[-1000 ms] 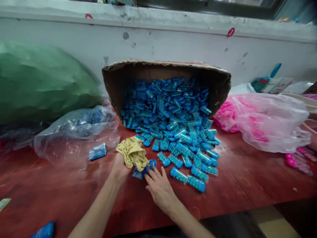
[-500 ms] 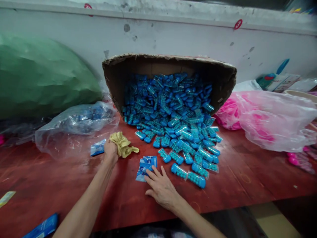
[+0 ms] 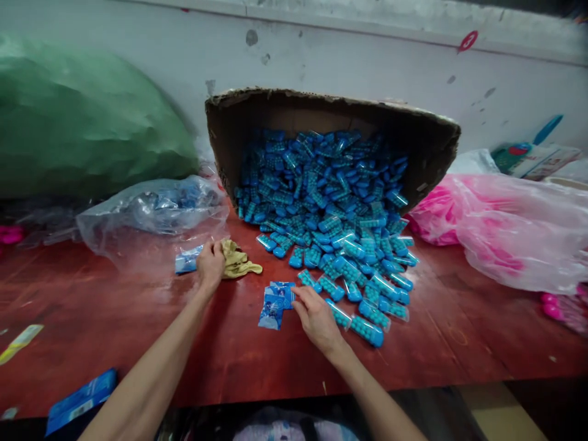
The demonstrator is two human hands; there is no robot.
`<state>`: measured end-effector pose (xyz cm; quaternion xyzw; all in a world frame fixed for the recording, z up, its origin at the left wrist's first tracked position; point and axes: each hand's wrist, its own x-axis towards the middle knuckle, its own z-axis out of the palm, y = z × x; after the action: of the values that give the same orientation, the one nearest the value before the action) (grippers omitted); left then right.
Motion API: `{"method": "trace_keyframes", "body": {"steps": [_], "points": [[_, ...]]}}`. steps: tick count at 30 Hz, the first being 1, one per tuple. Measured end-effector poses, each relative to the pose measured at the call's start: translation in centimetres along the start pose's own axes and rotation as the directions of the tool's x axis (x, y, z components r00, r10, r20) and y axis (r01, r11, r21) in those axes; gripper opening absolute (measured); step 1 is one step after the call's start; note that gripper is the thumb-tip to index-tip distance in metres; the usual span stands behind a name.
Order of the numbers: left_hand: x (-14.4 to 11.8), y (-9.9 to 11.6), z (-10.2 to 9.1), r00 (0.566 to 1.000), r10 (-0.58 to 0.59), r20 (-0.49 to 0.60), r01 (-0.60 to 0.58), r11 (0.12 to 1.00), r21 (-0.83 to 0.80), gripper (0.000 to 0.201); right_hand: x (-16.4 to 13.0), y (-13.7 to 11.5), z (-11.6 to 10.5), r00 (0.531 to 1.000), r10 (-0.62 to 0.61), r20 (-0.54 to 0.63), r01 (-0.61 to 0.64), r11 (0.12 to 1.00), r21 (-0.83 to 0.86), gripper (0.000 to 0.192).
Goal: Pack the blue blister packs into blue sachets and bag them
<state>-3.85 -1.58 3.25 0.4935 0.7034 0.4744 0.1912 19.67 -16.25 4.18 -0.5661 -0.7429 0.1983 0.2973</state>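
A crumpled yellow cloth [image 3: 239,262] is gripped by the left hand [image 3: 210,264], whose fingers are curled closed over its near end; the rest of the cloth is spread on the red-brown wooden table [image 3: 114,318] just right of that hand. A small blue printed plastic packet [image 3: 274,302] is seen lying flat on the table between the two hands, nearer the right one. It is touched at its upper right edge by the fingertips of the right hand [image 3: 316,317], which is held loosely open; whether the packet is actually pinched cannot be told. Just beyond that hand, clear blue-capped tubes of teal beads [image 3: 349,245] are spilled from a tipped brown cardboard box [image 3: 331,113]. Another small blue packet [image 3: 187,261] is seen just left of the left hand.
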Motion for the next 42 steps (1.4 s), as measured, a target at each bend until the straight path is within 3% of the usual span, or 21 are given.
{"method": "trace_keyframes", "body": {"steps": [4, 7, 9, 13, 17, 21, 26, 33, 35, 40, 42], "points": [[-2.2, 0.4, -0.7, 0.984, 0.180, -0.017, -0.175, 0.972, 0.158, 0.021, 1.7, -1.6, 1.8, 0.982, -0.014, 0.189, 0.075, 0.943, -0.324, 0.030], [-5.6, 0.2, -1.6, 0.905, 0.425, 0.038, -0.414, 0.854, 0.316, 0.025, 2.9, -2.1, 2.8, 0.961, -0.012, 0.278, 0.135, 0.894, -0.426, 0.020], [-8.4, -0.4, -2.3, 0.862, 0.501, 0.076, -0.494, 0.799, 0.342, 0.023, 3.2, -2.0, 3.1, 0.959, -0.008, 0.284, 0.137, 0.888, -0.439, 0.014], [-13.9, -1.7, -3.0, 0.817, 0.513, 0.264, -0.577, 0.716, 0.394, 0.025, 2.9, -1.8, 3.4, 0.967, 0.010, 0.254, 0.104, 0.896, -0.433, 0.012], [-16.8, -1.9, -2.4, 0.789, 0.441, 0.428, -0.610, 0.647, 0.458, 0.032, 2.2, -2.3, 4.0, 0.978, 0.048, 0.201, 0.046, 0.897, -0.439, 0.011], [-16.9, -1.4, -2.0, 0.806, 0.409, 0.428, -0.585, 0.665, 0.464, 0.030, 1.4, -2.5, 4.2, 0.990, 0.040, 0.134, 0.016, 0.920, -0.392, 0.015], [-16.0, -0.1, -1.3, 0.791, 0.421, 0.444, -0.597, 0.691, 0.408, 0.027, -0.4, -1.8, 3.8, 0.998, 0.047, -0.048, -0.057, 0.973, -0.224, 0.017], [-14.5, 1.1, -0.4, 0.746, 0.381, 0.546, -0.636, 0.651, 0.415, 0.019, -1.5, -2.4, 1.8, 0.984, 0.176, 0.005, -0.160, 0.904, -0.396, 0.018], [-14.5, 0.9, -0.4, 0.719, 0.413, 0.559, -0.672, 0.618, 0.407, 0.027, -1.0, -2.5, 1.4, 0.989, 0.151, 0.002, -0.137, 0.904, -0.405, 0.022], [-14.5, -0.2, 0.3, 0.572, 0.467, 0.675, -0.793, 0.527, 0.307, 0.041, 0.0, -1.1, 2.7, 0.994, 0.057, 0.097, -0.025, 0.952, -0.304, 0.040], [-14.5, -0.5, 0.5, 0.554, 0.462, 0.693, -0.802, 0.518, 0.297, 0.041, 0.0, -0.3, 3.5, 0.993, 0.065, 0.094, -0.041, 0.969, -0.243, 0.044]]}}
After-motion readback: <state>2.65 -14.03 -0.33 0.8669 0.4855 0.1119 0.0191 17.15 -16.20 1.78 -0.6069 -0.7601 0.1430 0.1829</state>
